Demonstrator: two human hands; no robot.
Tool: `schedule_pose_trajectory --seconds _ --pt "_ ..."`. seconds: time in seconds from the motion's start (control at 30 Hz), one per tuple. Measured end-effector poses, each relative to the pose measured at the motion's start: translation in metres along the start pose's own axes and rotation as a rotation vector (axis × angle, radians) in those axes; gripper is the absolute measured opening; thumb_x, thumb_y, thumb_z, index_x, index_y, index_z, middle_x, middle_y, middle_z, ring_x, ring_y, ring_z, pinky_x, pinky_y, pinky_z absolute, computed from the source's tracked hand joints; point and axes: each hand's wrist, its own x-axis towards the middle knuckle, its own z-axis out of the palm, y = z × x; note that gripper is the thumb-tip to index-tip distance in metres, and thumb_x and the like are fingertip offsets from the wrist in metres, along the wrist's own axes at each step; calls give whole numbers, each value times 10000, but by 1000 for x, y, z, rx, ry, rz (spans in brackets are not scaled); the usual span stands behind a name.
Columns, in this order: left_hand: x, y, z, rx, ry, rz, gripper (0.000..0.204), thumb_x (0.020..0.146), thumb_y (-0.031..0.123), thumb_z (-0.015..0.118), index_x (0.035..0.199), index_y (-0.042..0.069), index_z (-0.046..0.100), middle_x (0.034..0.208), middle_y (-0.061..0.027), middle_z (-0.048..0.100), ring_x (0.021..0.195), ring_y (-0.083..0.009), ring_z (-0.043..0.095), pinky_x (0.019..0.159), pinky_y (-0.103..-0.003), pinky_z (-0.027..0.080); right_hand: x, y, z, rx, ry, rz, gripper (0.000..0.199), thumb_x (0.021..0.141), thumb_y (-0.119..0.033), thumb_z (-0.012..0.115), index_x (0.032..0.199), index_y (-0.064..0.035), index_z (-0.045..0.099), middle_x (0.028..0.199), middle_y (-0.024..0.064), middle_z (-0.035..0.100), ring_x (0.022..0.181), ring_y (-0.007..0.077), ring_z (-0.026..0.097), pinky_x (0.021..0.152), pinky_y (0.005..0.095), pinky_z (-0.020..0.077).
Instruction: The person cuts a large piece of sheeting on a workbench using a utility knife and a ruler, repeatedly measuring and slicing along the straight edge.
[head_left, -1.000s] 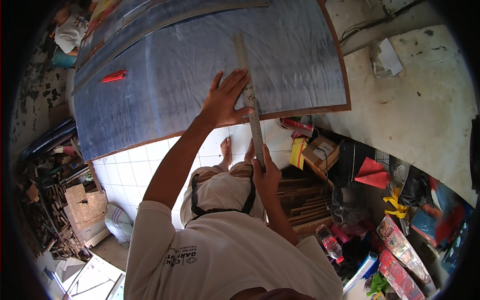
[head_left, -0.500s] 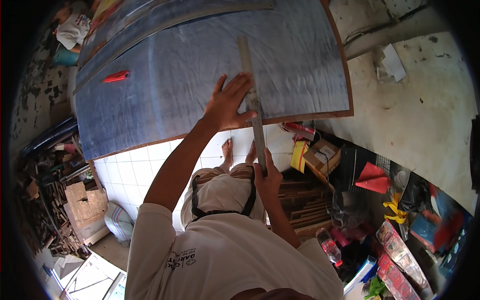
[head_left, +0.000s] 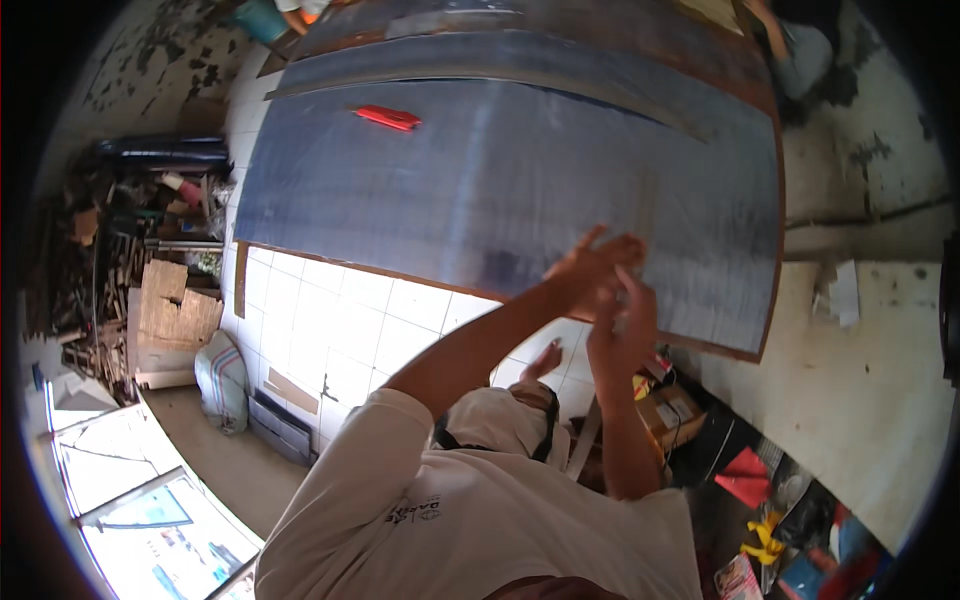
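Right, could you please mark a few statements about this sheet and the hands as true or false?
1. A red object lies on the blue-grey sheet. True.
2. The left hand rests on the red object. False: it is far from it, close to the right hand over the sheet's near right part.
3. The surface showing beside the sheet's near edge is dark carpet. False: it is white tiles.
4. The person wears a white short-sleeved shirt. True.
5. The sheet is rolled up. False: it lies spread out flat.
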Motion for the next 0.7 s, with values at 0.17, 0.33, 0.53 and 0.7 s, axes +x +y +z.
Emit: schedule_pose_trajectory --seconds 0.17,0.33,0.53,0.7 --pt "0 2 23 -397 142 50 843 891 528 607 1559 56 402 1667 -101 334 1570 -219 250 1267 -564 107 121 -67 155 44 -292 -533 334 870 -38 699 1201 -48 655 1054 153 682 974 371 650 845 440 546" --pt "-16 -6 35 -156 165 2 874 919 568 596 1583 52 359 1686 -113 276 1591 -210 162 1276 -546 44 179 -80 353 -157 -430 -576 355 859 -122 745 1196 -65 649 1090 132 692 1034 349 663 872 454 561" --pt "8 7 -25 -361 -51 25 840 896 507 660 1533 23 403 1625 -129 347 1556 -246 227 1238 -574 120 202 -70 408 -477 -536 -491 184 948 -140 609 1086 -23 640 1052 167 686 908 344 698 745 489 586" --pt "-1 -15 -12 -373 -1 -7 828 889 506 673 1514 25 425 1595 -128 388 1531 -250 283 1223 -583 151 176 -84 368 -232 -650 -351 170 948 -69 590 1067 52 603 1033 211 614 848 369 709 724 532 588"
